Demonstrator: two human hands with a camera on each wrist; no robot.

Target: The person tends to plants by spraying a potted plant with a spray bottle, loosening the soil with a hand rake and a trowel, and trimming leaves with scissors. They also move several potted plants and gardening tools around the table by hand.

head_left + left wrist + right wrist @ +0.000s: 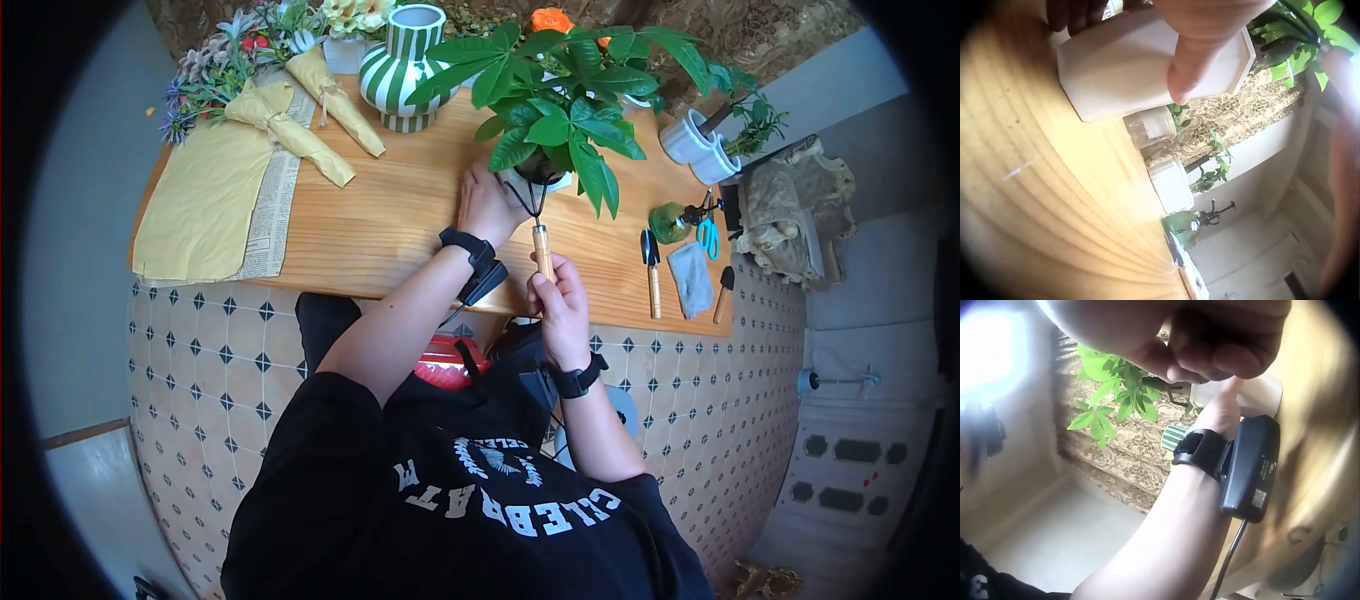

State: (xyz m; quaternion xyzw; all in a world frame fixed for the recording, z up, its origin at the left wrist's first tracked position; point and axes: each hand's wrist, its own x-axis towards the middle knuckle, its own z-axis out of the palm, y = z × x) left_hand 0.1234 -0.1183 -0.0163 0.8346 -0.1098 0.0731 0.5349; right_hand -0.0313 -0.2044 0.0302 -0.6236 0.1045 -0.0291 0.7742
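A potted plant with broad green leaves (575, 125) stands at the near middle of the wooden table. My left hand (487, 205) holds its white angular pot (1116, 69), thumb along one side and fingers round the other. In my right hand (562, 312) is a small hand rake (541, 248), gripped by its wooden handle. The black prongs of the rake point away from me, over the pot's opening and under the leaves. Leaves cover much of the pot's top in the head view, and the soil by the prong tips is hidden.
A green-striped vase (408, 75) and paper-wrapped flowers (290, 140) lie toward the left and back. On the right are a trowel (652, 270), grey cloth (690, 280), blue scissors (708, 238), green spray bottle (668, 222) and white pots (690, 140).
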